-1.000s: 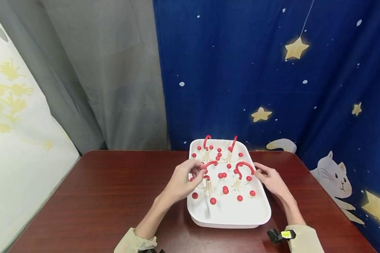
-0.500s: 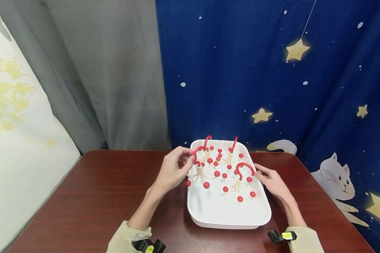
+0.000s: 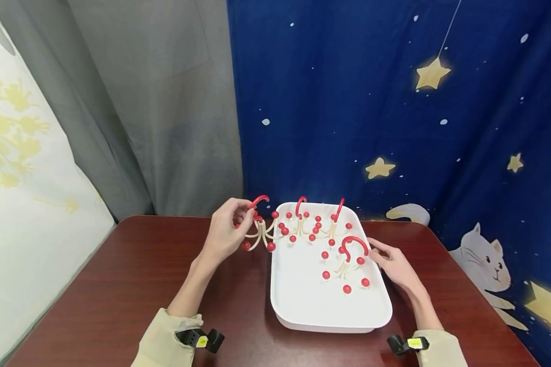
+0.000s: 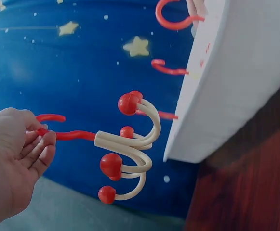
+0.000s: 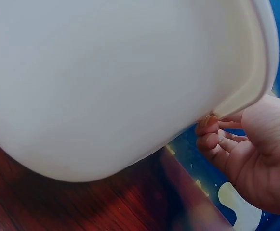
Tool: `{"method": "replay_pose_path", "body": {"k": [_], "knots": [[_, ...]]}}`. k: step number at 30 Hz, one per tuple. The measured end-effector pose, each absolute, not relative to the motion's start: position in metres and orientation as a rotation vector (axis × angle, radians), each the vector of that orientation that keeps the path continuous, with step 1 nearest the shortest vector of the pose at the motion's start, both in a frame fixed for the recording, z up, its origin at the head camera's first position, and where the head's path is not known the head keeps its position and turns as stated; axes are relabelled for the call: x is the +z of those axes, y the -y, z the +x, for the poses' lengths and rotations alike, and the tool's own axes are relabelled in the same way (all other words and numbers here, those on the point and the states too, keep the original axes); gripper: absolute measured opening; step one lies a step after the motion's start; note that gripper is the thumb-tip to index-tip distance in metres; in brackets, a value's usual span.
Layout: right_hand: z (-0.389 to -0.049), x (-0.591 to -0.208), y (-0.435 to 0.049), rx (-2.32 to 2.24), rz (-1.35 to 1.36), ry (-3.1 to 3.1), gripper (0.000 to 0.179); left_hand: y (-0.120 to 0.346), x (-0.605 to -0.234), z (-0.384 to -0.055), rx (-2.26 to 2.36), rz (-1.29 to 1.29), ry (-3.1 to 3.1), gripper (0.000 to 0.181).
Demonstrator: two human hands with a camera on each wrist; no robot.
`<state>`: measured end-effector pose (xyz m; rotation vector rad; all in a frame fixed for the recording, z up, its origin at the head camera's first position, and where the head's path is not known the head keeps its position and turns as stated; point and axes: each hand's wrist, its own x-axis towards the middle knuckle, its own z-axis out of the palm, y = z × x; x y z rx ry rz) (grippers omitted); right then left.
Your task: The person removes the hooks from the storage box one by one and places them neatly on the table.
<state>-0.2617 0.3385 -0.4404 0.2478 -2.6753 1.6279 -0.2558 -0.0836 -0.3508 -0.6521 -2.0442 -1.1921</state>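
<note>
One red-hooked, cream-armed hanger (image 4: pixel 112 139)

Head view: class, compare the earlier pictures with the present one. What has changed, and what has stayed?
The left hand moved leftward and up in the picture, carrying its pinched hooked piece from over the white tray to mostly past the tray's left edge. Nothing was let go. The right hand stayed at the right rim, and the other three hooked pieces kept their places.
</note>
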Motion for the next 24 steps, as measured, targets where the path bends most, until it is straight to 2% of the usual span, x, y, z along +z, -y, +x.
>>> {"method": "replay_pose_path", "body": {"k": [10,24], "knots": [[-0.261,-0.442,-0.341,1.634,0.265,2.662,0.054,0.103,-0.362,-0.276,-1.187,-0.526,2.078,0.011],[-0.260,-0.442,-0.339,1.679,0.254,2.654,0.052,0.107,-0.390,-0.309,-1.239,-0.413,2.255,0.010]]}}
